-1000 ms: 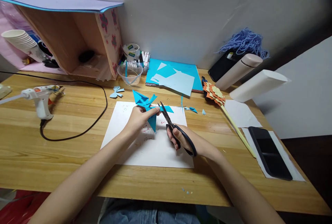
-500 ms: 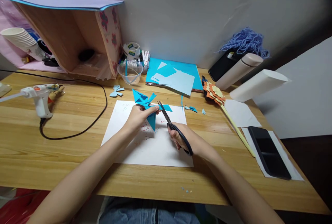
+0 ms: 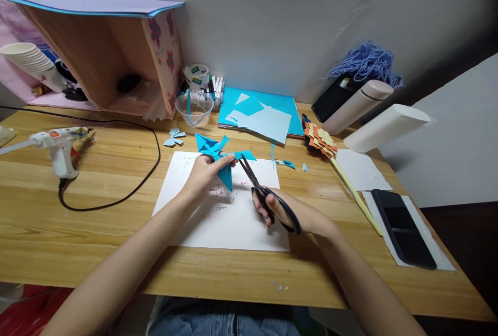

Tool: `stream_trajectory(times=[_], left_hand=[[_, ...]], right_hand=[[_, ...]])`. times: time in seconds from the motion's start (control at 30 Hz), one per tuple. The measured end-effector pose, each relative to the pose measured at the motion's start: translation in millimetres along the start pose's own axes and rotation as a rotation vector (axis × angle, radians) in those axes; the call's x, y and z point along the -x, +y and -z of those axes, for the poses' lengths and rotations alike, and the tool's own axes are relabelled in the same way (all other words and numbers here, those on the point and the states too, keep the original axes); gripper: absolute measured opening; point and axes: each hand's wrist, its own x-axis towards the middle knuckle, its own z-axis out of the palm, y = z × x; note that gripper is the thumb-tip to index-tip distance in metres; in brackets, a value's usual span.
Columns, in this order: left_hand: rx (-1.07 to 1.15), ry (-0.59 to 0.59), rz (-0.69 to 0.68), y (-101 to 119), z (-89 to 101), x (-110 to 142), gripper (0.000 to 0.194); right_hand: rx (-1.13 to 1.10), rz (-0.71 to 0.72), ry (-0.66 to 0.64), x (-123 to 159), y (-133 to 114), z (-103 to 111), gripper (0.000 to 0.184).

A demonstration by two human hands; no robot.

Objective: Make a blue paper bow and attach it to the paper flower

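Between thumb and fingers my left hand (image 3: 206, 175) pinches a folded blue paper shape (image 3: 224, 178) with several pointed arms, held above a white sheet (image 3: 229, 227) that bears small red and dark marks. My right hand (image 3: 272, 206) grips black-handled scissors (image 3: 250, 171) by the loops. Their blades are slightly parted and point up and left, close to the paper arm that reaches right. Whether the blades touch that arm, I cannot tell. Part of the paper shape is hidden behind my left fingers.
A glue gun (image 3: 62, 149) with a looping black cord stands at left. Behind are a cardboard box (image 3: 116, 61), a clear plastic cup (image 3: 194, 110) and a blue folder (image 3: 280, 102) bearing paper pieces. To the right lie an orange-and-yellow paper flower (image 3: 319, 140) and a phone (image 3: 402, 229).
The scissors have shifted slightly right and down, their handles opening wider. The blue paper shape has tilted and moved a little left in my left hand.
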Motion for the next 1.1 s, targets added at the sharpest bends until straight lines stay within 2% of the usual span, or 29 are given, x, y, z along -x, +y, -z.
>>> stream_trajectory(times=[0.1,0.2,0.27,0.33,0.43,0.57,0.7,0.8,0.87,0.93,0.97,1.03,1.1], left_hand=[[-0.095,0.105,-0.173,3,2.2,0,0.025],[-0.27,0.171,-0.4,5,2.5,7,0.019],[-0.429,0.095,-0.536,3,2.6,13,0.013],[-0.589,-0.06,-0.642,-1,3.2,17,0.009],[-0.704,-0.264,-0.684,-11,4.0,17,0.013],[-0.809,-0.4,-0.724,-24,5.2,12,0.017],[-0.947,-0.373,-0.883,-27,9.9,7,0.023],[-0.916,-0.206,-1.004,-23,11.4,2,0.034],[-0.841,-0.083,-0.906,-20,8.5,-1,0.036],[-0.692,-0.065,-0.634,-19,2.4,-1,0.03],[-0.576,-0.097,-0.462,-19,-1.4,-1,0.03],[-0.288,-0.196,-0.107,-21,-9.0,3,0.044],[-0.048,-0.318,0.153,-23,-14.9,7,0.059]], right_hand=[[-0.22,-0.008,-0.031,-1,6,8,0.071],[-0.545,-0.05,0.115,-11,12,11,0.064],[-0.687,-0.033,0.261,-18,11,11,0.052],[-0.76,-0.017,0.349,-22,9,10,0.046],[-0.755,-0.026,0.337,-22,5,9,0.042],[-0.677,0.004,0.327,-19,4,7,0.037],[-0.635,0.057,0.43,-21,2,6,0.039],[-0.618,0.124,0.546,-23,3,8,0.04],[-0.62,0.169,0.606,-23,5,10,0.042],[-0.627,0.2,0.637,-24,7,12,0.043],[-0.631,0.21,0.646,-25,8,13,0.043],[-0.639,0.218,0.662,-26,10,13,0.045],[-0.632,0.212,0.669,-27,12,12,0.047]])
